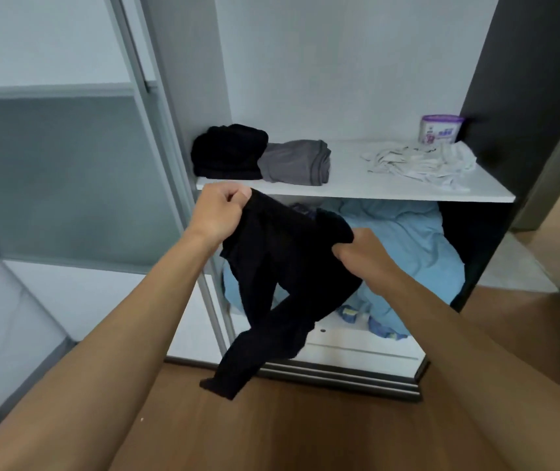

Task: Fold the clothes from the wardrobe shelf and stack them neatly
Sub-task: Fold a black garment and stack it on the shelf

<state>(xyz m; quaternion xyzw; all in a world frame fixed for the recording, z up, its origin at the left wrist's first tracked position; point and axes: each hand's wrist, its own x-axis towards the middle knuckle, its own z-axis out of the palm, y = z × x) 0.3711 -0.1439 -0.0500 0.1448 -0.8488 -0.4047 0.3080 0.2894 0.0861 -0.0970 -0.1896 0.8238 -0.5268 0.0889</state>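
Note:
A black garment (272, 283) hangs in the air in front of the wardrobe, its lower end dangling toward the floor. My left hand (219, 212) pinches its upper left corner just below the shelf edge. My right hand (362, 254) grips its upper right corner, a little lower. On the white wardrobe shelf (356, 193) lie a folded black pile (229, 153) at the left, a folded grey garment (294, 163) leaning against it, and a crumpled white garment (421, 161) at the right.
A purple-lidded tub (440, 129) stands at the shelf's back right corner. Below the shelf, light blue bedding (407, 246) fills the compartment above a white drawer front (356, 345). A sliding door (68, 171) stands at the left, brown wooden floor (305, 426) below.

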